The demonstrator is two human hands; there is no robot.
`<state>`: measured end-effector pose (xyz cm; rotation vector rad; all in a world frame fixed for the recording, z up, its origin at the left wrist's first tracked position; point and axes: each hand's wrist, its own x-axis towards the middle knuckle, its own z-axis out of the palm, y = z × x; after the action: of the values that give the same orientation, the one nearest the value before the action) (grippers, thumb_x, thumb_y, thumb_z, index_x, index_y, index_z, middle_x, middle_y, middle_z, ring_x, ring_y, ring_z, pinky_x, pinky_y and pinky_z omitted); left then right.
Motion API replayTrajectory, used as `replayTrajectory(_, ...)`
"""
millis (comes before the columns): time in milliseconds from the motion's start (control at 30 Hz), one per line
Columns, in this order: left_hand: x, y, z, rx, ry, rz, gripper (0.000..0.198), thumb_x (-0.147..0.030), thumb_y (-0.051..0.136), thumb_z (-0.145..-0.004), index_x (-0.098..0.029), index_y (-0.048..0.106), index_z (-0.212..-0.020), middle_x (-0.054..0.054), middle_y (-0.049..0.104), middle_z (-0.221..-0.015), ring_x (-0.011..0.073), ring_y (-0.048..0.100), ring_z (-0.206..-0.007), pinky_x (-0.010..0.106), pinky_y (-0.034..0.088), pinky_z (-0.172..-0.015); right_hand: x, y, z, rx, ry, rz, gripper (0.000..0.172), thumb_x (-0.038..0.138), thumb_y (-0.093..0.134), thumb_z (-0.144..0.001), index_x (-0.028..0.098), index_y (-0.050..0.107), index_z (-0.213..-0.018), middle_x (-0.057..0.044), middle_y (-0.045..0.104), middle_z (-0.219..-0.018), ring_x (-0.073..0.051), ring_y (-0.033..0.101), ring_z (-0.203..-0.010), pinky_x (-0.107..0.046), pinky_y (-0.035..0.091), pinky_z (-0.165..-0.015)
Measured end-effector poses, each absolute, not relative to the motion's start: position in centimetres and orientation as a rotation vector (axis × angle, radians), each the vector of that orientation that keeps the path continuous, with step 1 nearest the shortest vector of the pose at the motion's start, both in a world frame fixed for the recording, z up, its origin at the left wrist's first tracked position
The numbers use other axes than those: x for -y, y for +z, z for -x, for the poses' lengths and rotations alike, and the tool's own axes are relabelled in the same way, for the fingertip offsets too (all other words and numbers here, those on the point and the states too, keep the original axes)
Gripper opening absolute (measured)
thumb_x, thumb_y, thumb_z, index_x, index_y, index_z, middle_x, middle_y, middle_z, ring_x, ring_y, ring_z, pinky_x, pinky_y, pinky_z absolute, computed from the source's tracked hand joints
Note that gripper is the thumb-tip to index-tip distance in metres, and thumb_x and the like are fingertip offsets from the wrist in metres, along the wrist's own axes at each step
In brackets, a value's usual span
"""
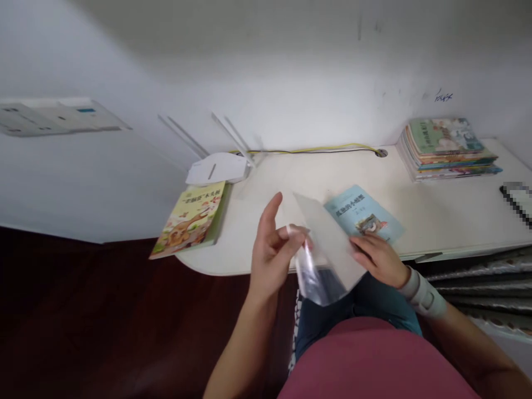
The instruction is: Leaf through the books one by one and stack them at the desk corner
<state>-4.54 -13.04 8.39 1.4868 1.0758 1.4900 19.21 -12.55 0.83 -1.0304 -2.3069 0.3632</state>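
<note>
My left hand (276, 249) pinches the edge of a clear plastic sleeve (318, 277) between thumb and finger, with one finger raised. The sleeve looks like a book cover; it has a whitish, cloudy panel (326, 233) and a shiny see-through flap, slightly blurred. My right hand (380, 257) has its fingers curled at the right edge of that panel, holding it. Just behind it a thin light-blue book (353, 205) lies on the desk, its lower part partly covered by my right hand and the sleeve.
A yellow-green book (189, 219) overhangs the left edge of the white desk (286, 172). Behind it stands a white router (218, 169) with antennas. Cables (316, 149) run along the wall to a hole. A stack of books (449, 147) sits at the back right, near a blurred-out device (519, 199).
</note>
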Motion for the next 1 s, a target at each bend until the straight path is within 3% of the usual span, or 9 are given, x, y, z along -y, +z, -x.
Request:
replayTrajectory(133,11.9,7.6,0.6,-0.943,1.390,-1.749,0.061,-0.032,0.051,-0.093,-0.026,0.025,-0.148,0.002,0.071,-0.085,0.0152,0.067,-0.080,0.033,0.053,-0.083,15.6,-1.1,-21.9,2.103,0.644,0.897,0.067,0.065,0.037,-0.089,0.018,0.046,-0.136,-0.016,0.063,-0.124,-0.029,0.059,-0.116,-0.050,0.037,-0.107)
replayTrajectory(233,9.4,6.3,-2.3,-0.952,1.220,-2.096,0.064,-0.041,0.039,-0.097,-0.023,0.012,-0.152,0.010,0.068,-0.114,0.0203,0.062,-0.107,0.041,0.046,-0.098,16.2,-2.3,-22.6,1.852,0.684,1.106,0.054,0.056,0.051,-0.088,0.020,0.054,-0.128,-0.015,0.063,-0.125,-0.030,0.056,-0.120,-0.050,0.040,-0.105)
replayTrajectory(333,7.3,4.5,-4.2,-1.243,0.836,-2.516,0.069,-0.054,0.032,-0.095,-0.019,0.014,-0.152,0.017,0.045,-0.145,0.0306,0.036,-0.137,0.055,0.027,-0.111,15.1,-2.7,-23.0,1.527,0.775,1.273,0.040,0.043,0.048,-0.092,0.021,0.053,-0.125,-0.012,0.066,-0.118,-0.025,0.063,-0.109,-0.043,0.050,-0.095)
replayTrajectory(433,6.2,2.6,-5.0,-1.600,0.345,-2.630,0.075,-0.062,0.027,-0.092,-0.016,0.022,-0.151,0.015,0.020,-0.158,0.0383,0.012,-0.145,0.064,0.014,-0.111,12.6,-2.7,-24.3,1.420,0.903,1.371,0.061,0.042,0.053,-0.087,0.019,0.034,-0.140,-0.009,0.070,-0.104,-0.023,0.068,-0.089,-0.041,0.055,-0.082)
replayTrajectory(500,5.9,1.5,-5.4,-1.694,0.119,-2.571,0.076,-0.064,0.023,-0.092,-0.016,0.020,-0.152,0.013,0.014,-0.159,0.0390,0.010,-0.145,0.064,0.015,-0.111,10.6,-2.6,-25.4,1.473,0.827,1.491,0.081,0.042,0.058,-0.082,0.015,0.019,-0.147,-0.008,0.070,-0.098,-0.024,0.067,-0.083,-0.044,0.055,-0.079)
replayTrajectory(567,5.8,0.9,-5.7,-1.726,-0.009,-2.495,0.076,-0.064,0.018,-0.092,-0.019,0.019,-0.152,0.010,0.015,-0.159,0.0385,0.010,-0.145,0.063,0.015,-0.112,8.8,-2.4,-26.4,1.589,0.573,1.625,0.091,0.043,0.062,-0.077,0.009,0.016,-0.148,-0.014,0.066,-0.108,-0.028,0.063,-0.098,-0.049,0.050,-0.088)
replayTrajectory(700,5.4,1.2,-5.8,-1.741,-0.026,-2.433,0.073,-0.064,0.021,-0.091,-0.020,0.025,-0.151,0.010,0.021,-0.158,0.0395,0.015,-0.144,0.064,0.017,-0.110,6.2,-1.7,-27.4,1.858,0.182,1.773,0.074,0.041,0.056,-0.081,0.007,0.031,-0.143,-0.024,0.049,-0.134,-0.034,0.048,-0.123,-0.050,0.041,-0.099)
replayTrajectory(867,2.8,2.6,-2.4,-2.032,0.279,-2.272,0.052,-0.045,0.035,-0.094,-0.013,0.050,-0.133,0.019,0.048,-0.139,0.0327,0.047,-0.124,0.050,0.039,-0.099,3.3,0.5,-28.5,1.985,0.254,1.965,0.035,0.039,0.043,-0.090,0.013,0.065,-0.100,-0.014,0.068,-0.094,-0.024,0.062,-0.087,-0.033,0.044,-0.076)
replayTrajectory(1000,-0.5,2.8,0.4,-2.126,0.330,-1.958,0.043,-0.045,0.038,-0.092,-0.015,0.065,-0.103,0.018,0.061,-0.117,0.0309,0.057,-0.109,0.044,0.043,-0.091,0.1,1.6,-28.7,1.990,0.469,1.921,0.042,0.042,0.040,-0.092,0.015,0.063,-0.069,-0.006,0.065,-0.067,-0.016,0.056,-0.064,-0.027,0.036,-0.059)
